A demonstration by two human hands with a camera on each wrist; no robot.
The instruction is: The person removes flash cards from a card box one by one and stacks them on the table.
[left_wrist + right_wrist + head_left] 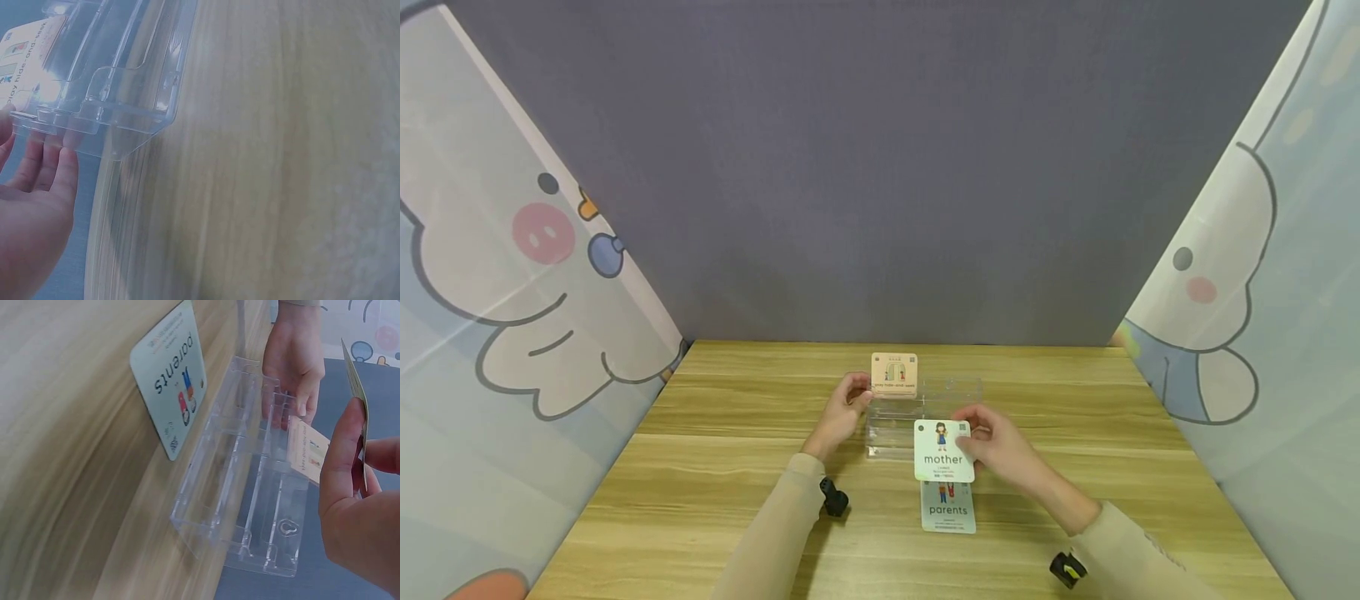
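Peach card point(894, 372): "play hide-and-seek"; white card point(942, 450): "mother"; pale-blue card point(948, 510): "parents".

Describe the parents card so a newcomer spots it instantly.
On the wood-grain table, find the clear rack. On its near side, a pale card lies flat. Unlike the held mother card and racked hide-and-seek card, it reads "parents".

left sleeve point(781, 527): beige; right sleeve point(1138, 557): beige; left wrist camera point(834, 498): black; right wrist camera point(1063, 568): black, yellow-marked
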